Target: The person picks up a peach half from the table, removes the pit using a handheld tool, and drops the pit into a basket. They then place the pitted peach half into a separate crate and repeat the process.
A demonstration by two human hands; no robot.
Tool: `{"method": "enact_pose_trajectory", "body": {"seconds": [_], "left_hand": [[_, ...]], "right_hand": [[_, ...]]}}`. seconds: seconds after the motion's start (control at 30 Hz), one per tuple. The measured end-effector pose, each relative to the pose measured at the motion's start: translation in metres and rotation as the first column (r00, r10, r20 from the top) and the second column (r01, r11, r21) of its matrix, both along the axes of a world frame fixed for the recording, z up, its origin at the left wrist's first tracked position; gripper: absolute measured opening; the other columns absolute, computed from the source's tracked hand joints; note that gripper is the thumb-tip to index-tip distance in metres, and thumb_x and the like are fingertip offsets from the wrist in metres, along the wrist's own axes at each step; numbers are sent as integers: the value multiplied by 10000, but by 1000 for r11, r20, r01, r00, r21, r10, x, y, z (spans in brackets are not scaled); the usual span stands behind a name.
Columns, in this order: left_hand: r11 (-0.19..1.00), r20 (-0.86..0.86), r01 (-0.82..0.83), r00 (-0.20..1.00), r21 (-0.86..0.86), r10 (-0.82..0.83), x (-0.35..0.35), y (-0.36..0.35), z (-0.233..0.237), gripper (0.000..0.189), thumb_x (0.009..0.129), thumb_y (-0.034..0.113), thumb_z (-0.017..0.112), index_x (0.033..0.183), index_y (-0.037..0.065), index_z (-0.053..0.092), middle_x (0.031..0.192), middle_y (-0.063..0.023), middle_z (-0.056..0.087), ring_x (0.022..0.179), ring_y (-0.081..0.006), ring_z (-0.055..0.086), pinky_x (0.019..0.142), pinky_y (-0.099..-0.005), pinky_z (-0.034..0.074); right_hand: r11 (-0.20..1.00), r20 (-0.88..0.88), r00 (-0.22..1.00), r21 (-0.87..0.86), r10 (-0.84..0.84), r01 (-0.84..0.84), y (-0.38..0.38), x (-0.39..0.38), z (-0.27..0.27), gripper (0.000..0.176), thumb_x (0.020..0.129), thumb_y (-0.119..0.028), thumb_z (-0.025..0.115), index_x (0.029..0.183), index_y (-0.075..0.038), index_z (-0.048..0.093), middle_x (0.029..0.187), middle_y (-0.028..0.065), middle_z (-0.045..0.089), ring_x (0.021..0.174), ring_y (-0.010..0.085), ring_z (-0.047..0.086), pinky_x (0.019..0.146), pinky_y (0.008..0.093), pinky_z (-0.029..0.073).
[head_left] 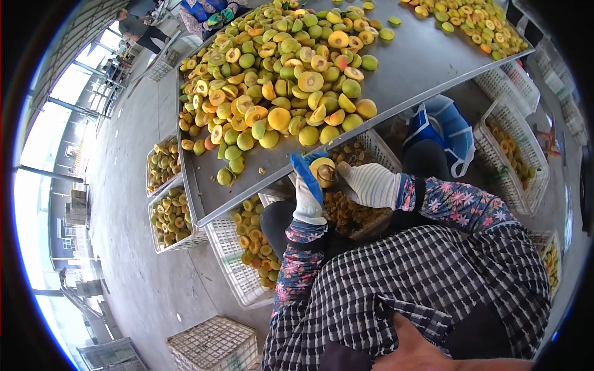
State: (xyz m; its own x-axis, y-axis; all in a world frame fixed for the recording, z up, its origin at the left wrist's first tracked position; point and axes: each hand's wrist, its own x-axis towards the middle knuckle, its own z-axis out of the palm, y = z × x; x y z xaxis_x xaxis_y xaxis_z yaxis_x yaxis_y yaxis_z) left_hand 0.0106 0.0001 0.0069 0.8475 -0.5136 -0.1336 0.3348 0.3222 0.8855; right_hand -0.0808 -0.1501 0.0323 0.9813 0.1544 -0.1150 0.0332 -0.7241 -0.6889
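Observation:
Between my two gloved hands, at the table's front edge, is a halved yellow-green fruit [323,172]. My left hand [307,193], in a white glove with blue material over the fingers, is closed round the fruit's left side. My right hand [372,184], in a striped white glove, is closed at the fruit's right side, on a small tool whose shape is mostly hidden. Beyond them a large pile of halved fruit [278,86] lies on the metal table [408,68]. Under my hands stands a crate of brownish fruit pieces [356,213].
Crates of fruit stand at the left [170,216], beside my legs [241,266] and at the right [513,157]. A blue bag [442,127] hangs open under the table. An upturned crate [213,343] is below. A co-worker's gloved hands [219,17] are at the table's far left.

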Motion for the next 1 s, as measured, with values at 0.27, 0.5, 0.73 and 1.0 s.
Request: {"method": "enact_pose_trajectory", "body": {"seconds": [0.27, 0.5, 0.73, 1.0], "left_hand": [[947, 156, -282, 939, -156, 305, -18, -17, 8, 505, 1031, 462, 341, 1122, -11, 492, 982, -139, 612, 864, -230, 625, 822, -342, 521], [948, 467, -153, 884, 278, 6, -10, 0, 28, 396, 1033, 356, 387, 1033, -20, 513, 965, -161, 625, 818, -273, 663, 787, -378, 555], [910, 328, -391, 850, -135, 413, -25, -26, 27, 581, 1027, 490, 317, 1195, -31, 512, 995, -165, 630, 944, -288, 646, 907, -417, 516], [940, -22, -331, 943, -81, 331, -20, -8, 20, 622, 994, 564, 346, 997, -21, 558, 900, -153, 638, 827, -288, 660, 787, -391, 559]], "right_hand": [[961, 170, 983, 276, -70, 20, 17, 1, -31, 380, 1029, -350, 362, 1086, -22, 547, 864, 147, 612, 816, 315, 579, 786, 351, 495], [978, -35, 999, 210, -9, 16, 11, -3, -12, 276, 1004, -232, 412, 1108, 3, 512, 878, 208, 620, 836, 374, 608, 744, 423, 501], [944, 302, 949, 328, -89, -16, 20, 1, -17, 274, 1026, -237, 374, 1090, -19, 527, 927, 176, 602, 889, 342, 572, 824, 371, 457], [796, -219, 976, 591, 2, 131, 27, 4, -31, 306, 1046, -234, 316, 1099, -44, 550, 965, 142, 607, 878, 285, 579, 814, 350, 452]]}}
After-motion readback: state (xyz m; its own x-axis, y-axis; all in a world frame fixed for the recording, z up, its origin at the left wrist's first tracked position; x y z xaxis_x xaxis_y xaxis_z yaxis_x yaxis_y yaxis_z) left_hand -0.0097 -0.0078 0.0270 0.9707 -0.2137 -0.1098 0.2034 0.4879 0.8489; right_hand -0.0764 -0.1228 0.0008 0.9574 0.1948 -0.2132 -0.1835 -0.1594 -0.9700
